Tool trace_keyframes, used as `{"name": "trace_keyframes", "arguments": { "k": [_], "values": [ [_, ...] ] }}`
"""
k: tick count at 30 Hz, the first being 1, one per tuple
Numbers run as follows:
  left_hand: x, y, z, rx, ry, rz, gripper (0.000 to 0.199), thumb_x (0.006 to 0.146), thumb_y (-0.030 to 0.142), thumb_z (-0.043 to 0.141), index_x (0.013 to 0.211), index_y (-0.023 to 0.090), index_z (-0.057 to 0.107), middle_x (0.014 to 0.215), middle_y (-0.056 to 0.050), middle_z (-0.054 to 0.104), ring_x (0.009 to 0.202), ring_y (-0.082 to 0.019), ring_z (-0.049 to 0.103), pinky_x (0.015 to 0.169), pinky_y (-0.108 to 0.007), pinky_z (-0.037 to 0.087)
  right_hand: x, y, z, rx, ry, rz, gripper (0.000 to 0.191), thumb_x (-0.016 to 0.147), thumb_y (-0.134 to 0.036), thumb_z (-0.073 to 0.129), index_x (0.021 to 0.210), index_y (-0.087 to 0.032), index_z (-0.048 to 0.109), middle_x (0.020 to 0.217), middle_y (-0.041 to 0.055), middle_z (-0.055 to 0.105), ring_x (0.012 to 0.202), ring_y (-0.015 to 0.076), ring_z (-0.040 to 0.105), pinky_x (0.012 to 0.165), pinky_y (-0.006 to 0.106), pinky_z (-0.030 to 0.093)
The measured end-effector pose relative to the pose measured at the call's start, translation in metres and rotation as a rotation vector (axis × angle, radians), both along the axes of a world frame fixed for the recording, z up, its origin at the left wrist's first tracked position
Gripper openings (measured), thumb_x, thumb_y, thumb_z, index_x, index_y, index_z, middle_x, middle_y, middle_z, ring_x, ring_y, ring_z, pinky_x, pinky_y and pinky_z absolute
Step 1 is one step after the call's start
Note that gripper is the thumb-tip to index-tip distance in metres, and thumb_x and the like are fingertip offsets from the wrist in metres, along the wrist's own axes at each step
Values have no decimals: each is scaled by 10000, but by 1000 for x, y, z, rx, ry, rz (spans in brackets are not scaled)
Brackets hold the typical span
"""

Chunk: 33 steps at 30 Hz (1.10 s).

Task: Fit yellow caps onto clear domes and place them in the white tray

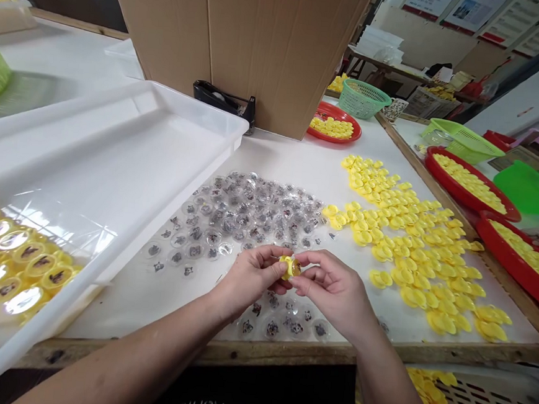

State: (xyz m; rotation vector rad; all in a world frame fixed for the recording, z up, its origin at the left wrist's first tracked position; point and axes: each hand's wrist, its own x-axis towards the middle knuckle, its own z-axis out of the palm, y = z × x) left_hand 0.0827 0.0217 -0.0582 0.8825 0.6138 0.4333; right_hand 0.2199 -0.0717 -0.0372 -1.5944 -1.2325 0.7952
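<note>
My left hand (249, 275) and my right hand (332, 288) meet above the white table (149, 311), pinching a small yellow plastic capsule (290, 268) between their fingertips. Its inside looks amber, and part of it is hidden by my fingers. Clear round plastic domes (236, 212), many holding a small dark figure, lie spread in a single layer behind and below my hands. Loose yellow petal-shaped plastic pieces (410, 253) form a wide patch to the right of my right hand.
A white plastic tray (115, 146) at the left holds yellow capsules (19, 263) under clear film. A cardboard box (263, 40) and black tape dispenser (224, 99) stand behind. Red plates (471, 180) of yellow pieces and green baskets (364, 98) lie beyond. A wooden edge (239, 349) runs along the table's front.
</note>
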Motion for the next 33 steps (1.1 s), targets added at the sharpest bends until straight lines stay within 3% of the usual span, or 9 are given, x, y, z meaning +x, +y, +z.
{"name": "trace_keyframes", "arguments": {
  "k": [4, 13, 22, 29, 33],
  "values": [
    [-1, -2, 0, 44, 18, -23, 386, 715, 369, 732, 994, 118, 638, 726, -47, 655, 620, -130, 606, 544, -229, 488, 3, 1, 7, 29, -279, 49, 215, 780, -166, 656, 979, -244, 640, 919, 21, 614, 707, 146, 635, 638, 277, 572],
    [-1, -4, 1, 64, 24, -5, 348, 748, 330, 705, 1010, 115, 626, 754, -42, 666, 597, -110, 605, 610, -246, 521, -4, 1, 7, 208, -529, 15, 189, 814, -130, 635, 974, -230, 624, 908, 31, 643, 777, 169, 636, 686, 299, 562],
    [-3, -8, -6, 266, 92, -35, 314, 817, 288, 616, 1089, 131, 621, 768, -46, 661, 642, -136, 613, 644, -281, 526, -12, -1, 8, 253, -663, 14, 190, 846, -114, 572, 993, -221, 628, 909, 54, 653, 809, 184, 644, 729, 309, 558],
    [-5, -5, -1, 223, 20, -71, 384, 822, 277, 620, 1180, 158, 550, 950, -69, 677, 880, -177, 640, 816, -315, 502, -19, 0, -3, 304, -746, -68, 217, 873, -98, 509, 1029, -209, 611, 924, 77, 634, 850, 184, 634, 745, 305, 555],
    [-4, -4, 2, 195, -32, -73, 330, 775, 232, 674, 1043, 157, 497, 834, -36, 676, 824, -163, 648, 737, -276, 492, -18, -1, -7, 312, -659, -101, 227, 849, -95, 542, 1029, -211, 616, 893, 56, 620, 777, 170, 625, 714, 294, 547]
  ]
}}
